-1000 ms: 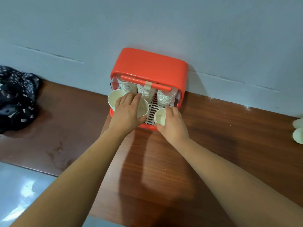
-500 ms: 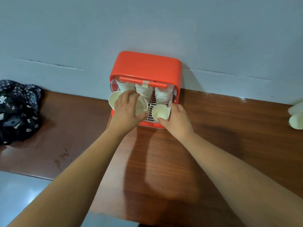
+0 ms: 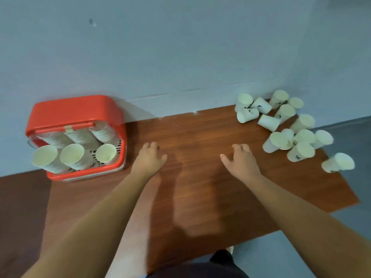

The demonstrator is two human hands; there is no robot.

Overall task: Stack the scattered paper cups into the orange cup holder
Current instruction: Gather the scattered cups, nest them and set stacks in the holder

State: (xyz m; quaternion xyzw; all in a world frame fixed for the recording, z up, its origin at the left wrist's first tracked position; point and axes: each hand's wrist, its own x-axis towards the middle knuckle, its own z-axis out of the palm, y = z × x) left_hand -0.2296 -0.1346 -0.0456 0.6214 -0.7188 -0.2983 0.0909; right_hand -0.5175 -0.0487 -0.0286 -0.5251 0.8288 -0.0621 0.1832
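Observation:
The orange cup holder (image 3: 72,111) stands at the far left against the wall, with stacks of white paper cups (image 3: 72,154) inside it in two rows. Several loose paper cups (image 3: 281,140) lie scattered at the table's far right, some upright and some tipped over. My left hand (image 3: 149,157) hovers over the wood just right of the holder, fingers apart and holding nothing. My right hand (image 3: 242,160) is spread above the table's middle, left of the scattered cups, and holds nothing.
The brown wooden table (image 3: 190,187) runs along a pale blue-grey wall (image 3: 180,57). Its right edge sits just past the scattered cups, and one cup (image 3: 338,163) stands near that edge. Grey floor shows below and to the right.
Both hands have let go of the cups in the holder and moved right over the table. The view has swung right, bringing the scattered cups into sight.

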